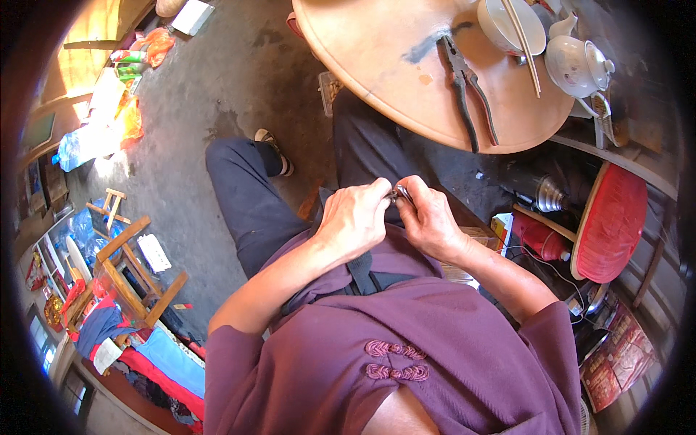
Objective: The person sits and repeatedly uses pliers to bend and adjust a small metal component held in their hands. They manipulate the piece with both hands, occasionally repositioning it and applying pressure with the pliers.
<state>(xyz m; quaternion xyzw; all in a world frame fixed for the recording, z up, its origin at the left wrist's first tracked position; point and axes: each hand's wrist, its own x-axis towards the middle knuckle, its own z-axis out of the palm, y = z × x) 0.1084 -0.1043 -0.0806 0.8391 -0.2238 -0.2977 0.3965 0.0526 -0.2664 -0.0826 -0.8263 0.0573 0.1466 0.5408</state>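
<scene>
Both hands meet in front of my waist, above my lap. My left hand (355,217) is closed, its thumb and fingers pinching one side of a small dark metal piece (394,195). On its other side my right hand (428,217) is closed too, gripping a shiny, curved metal part between thumb and forefinger. Fingers cover most of the piece, so its kind cannot be made out. Ahead of my hands, a pair of pliers (458,83) with dark, worn handles lies on the round wooden table (377,65), touched by neither hand.
A white bowl (511,29) with chopsticks (523,51) across it and a white teapot (576,65) stand at the table's right. A red round-topped stool (616,221) is at right. Wooden stool frames (130,268) and piled clothes (170,362) lie left; plastic bags (94,141) sit far left.
</scene>
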